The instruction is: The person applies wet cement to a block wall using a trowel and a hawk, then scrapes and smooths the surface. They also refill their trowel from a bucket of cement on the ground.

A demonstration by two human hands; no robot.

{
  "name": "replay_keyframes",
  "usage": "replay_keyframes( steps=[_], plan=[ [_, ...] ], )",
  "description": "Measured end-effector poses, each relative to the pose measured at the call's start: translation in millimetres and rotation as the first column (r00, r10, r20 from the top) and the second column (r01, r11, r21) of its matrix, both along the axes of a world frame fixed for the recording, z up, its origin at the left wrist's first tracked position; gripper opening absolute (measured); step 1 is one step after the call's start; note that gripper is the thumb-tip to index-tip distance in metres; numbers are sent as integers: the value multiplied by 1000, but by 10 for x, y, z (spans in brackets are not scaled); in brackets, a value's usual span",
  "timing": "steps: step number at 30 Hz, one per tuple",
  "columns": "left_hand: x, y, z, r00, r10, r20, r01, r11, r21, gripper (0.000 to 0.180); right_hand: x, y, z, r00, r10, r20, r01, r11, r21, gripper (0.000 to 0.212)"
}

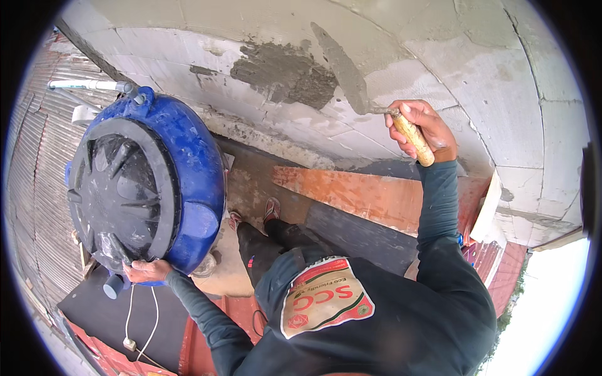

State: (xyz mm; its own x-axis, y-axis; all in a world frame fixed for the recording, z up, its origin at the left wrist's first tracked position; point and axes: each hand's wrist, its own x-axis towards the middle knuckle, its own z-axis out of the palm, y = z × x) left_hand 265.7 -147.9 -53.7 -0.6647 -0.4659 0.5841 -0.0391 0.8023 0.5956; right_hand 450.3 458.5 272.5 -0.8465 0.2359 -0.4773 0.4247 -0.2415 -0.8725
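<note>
My right hand (423, 128) is wrapped round the worn wooden handle of a trowel (343, 69). Its long grey blade is against the block wall (401, 81), at the right edge of a dark patch of wet mortar (285, 74). Down on the left, my left hand (147, 271) grips the lower edge of the ribbed black lid (119, 182) on a big blue tank (197, 163). The fingers there are curled at the rim and partly hard to make out.
A grey pipe (94, 84) joins the tank's top. Corrugated roofing (37, 156) lies left. An orange-brown board (351, 194) and dark sheet (364, 232) lie below the wall. A white cord (141, 326) hangs under the tank. A small container (205, 266) stands beside the tank.
</note>
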Motion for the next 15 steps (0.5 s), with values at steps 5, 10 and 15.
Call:
replay_keyframes(
  steps=[5, 10, 15],
  plan=[
    [8, 58, 53, 1000, -9, 19, 8, 1000, 29, 60, -46, -175, -924, 981, 41, 192, -57, 995, 80, 34],
    [7, 51, 48, 1000, -17, 20, 17, 1000, 9, 59, -106, -268, -1803, 942, 0, 335, -80, 971, 224, 28],
    [10, 30, 60, 1000, -7, 25, 7, 1000, -6, 58, -160, -546, -1548, 978, 96, 185, -203, 635, 745, 32]
  ],
)
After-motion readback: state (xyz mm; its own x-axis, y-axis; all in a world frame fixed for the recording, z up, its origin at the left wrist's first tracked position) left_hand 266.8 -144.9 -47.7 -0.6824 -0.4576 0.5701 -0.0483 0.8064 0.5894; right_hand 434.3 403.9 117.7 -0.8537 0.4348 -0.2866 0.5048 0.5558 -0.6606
